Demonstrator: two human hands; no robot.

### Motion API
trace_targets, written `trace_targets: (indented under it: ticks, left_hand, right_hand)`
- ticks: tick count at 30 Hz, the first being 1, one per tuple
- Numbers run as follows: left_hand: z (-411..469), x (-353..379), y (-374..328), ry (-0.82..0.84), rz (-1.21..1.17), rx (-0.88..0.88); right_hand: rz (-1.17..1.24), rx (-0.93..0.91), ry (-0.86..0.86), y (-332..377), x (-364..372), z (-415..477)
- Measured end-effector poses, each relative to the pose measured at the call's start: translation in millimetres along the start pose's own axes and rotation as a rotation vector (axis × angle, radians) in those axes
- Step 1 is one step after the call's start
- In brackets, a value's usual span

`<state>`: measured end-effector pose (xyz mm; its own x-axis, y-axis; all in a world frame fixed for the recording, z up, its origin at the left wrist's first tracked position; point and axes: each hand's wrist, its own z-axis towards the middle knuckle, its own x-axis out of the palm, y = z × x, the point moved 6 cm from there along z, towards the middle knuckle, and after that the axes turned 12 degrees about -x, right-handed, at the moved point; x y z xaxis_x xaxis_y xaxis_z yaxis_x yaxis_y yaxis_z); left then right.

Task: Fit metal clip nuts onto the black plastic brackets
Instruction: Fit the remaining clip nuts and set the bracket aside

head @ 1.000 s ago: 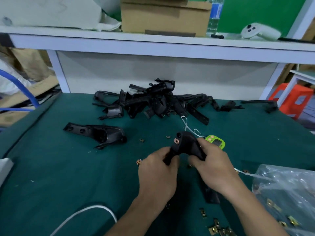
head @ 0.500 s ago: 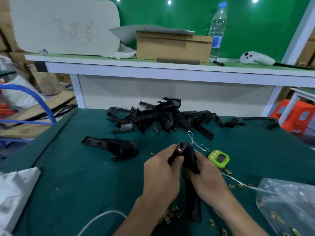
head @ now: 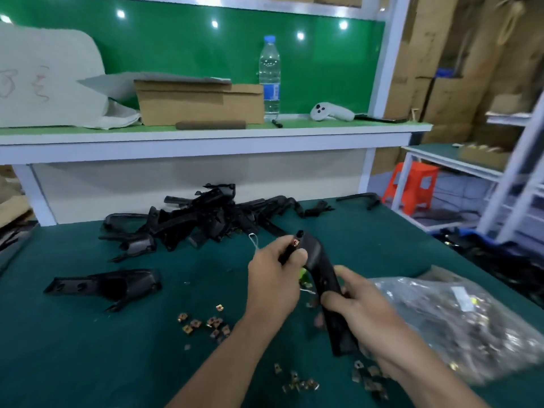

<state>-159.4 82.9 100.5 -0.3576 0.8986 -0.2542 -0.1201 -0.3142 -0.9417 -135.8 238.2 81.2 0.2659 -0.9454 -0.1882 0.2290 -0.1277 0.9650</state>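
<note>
I hold a curved black plastic bracket [head: 321, 266] upright over the green table. My right hand [head: 357, 307] grips its lower part. My left hand [head: 275, 278] grips its upper end, thumb by a copper-coloured clip nut [head: 294, 242] sitting on the bracket's tip. Loose clip nuts [head: 206, 323] lie on the mat left of my left forearm, and more clip nuts [head: 300, 384] lie near the front edge. A single bracket [head: 109, 285] lies at the left. A heap of black brackets [head: 206, 216] is piled at the back of the table.
A clear plastic bag [head: 459, 322] with clip nuts lies at the right. A green timer [head: 303, 275] peeks out behind the held bracket. The shelf above carries a cardboard box [head: 200, 103], a water bottle [head: 269, 78] and a white controller [head: 331, 111]. An orange stool [head: 415, 187] stands right.
My head has tilted up, so the shelf and green wall show more. My right hand has slid lower down the bracket. The left hand stays at the tip with the nut.
</note>
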Motion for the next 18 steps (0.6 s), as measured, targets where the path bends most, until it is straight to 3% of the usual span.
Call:
trace_targets:
  ticks: [4,9,12,16,18]
  left_hand:
    - [-1,92,-33,0.132,-0.127,-0.089]
    - [-24,219,-55,0.501,-0.257,-0.348]
    - [-38,284,-64,0.71,-0.278,-0.455]
    - [-45,353,-96,0.987,-0.506,-0.681]
    - [-41,366,-105,0.991,-0.458,-0.717]
  right_hand:
    - [0.254,0.07,-0.206,-11,-73,-32]
    - [0.394,0.149,-0.585,-40,-171,-87]
    - [0.51,0.241,-0.715,-57,-214,-109]
    - [0.818,0.297,-0.879,-58,-298,-81]
    - [0.799,0.29,-1.014,-66,-344,-62]
